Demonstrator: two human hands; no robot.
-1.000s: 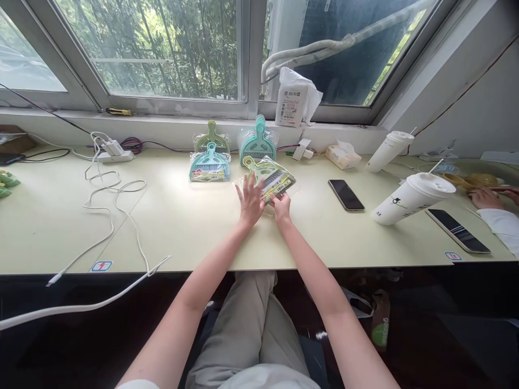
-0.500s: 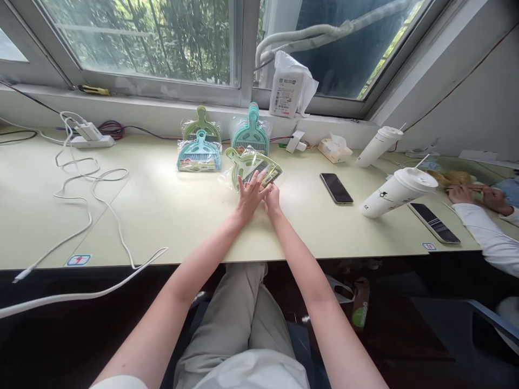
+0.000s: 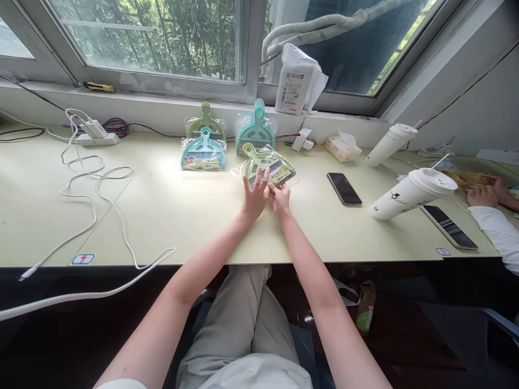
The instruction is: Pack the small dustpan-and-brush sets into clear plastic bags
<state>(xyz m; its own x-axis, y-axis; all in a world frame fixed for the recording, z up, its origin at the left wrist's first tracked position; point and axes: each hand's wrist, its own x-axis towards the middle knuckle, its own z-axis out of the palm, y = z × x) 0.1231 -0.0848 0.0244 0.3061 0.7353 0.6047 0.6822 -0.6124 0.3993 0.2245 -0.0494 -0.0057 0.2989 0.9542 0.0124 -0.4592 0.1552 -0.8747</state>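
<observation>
A green dustpan and brush set point(image 3: 264, 161) in clear plastic wrap lies tilted on the table, its handle pointing up and left. My left hand point(image 3: 255, 199) rests against its lower left part with the fingers spread. At the lower edge of the wrapped set, my right hand point(image 3: 280, 199) pinches it between thumb and fingers. Behind stand a wrapped blue dustpan set point(image 3: 203, 154) and a green dustpan set point(image 3: 206, 123) at the back left. Several turquoise dustpan sets point(image 3: 255, 131) stand stacked directly behind the one I touch.
White cables point(image 3: 95, 216) sprawl over the table's left side near a power strip point(image 3: 98, 139). To the right are a phone point(image 3: 344, 189), a tissue pack point(image 3: 343, 147), two white cups point(image 3: 412, 193) and another phone point(image 3: 449, 227). Another person's hands point(image 3: 482, 195) work at far right.
The green dustpan set has turned so its handle points more upward and its label shows more. My right hand has gone from curled fingers to a pinch on its lower edge. The view has shifted slightly.
</observation>
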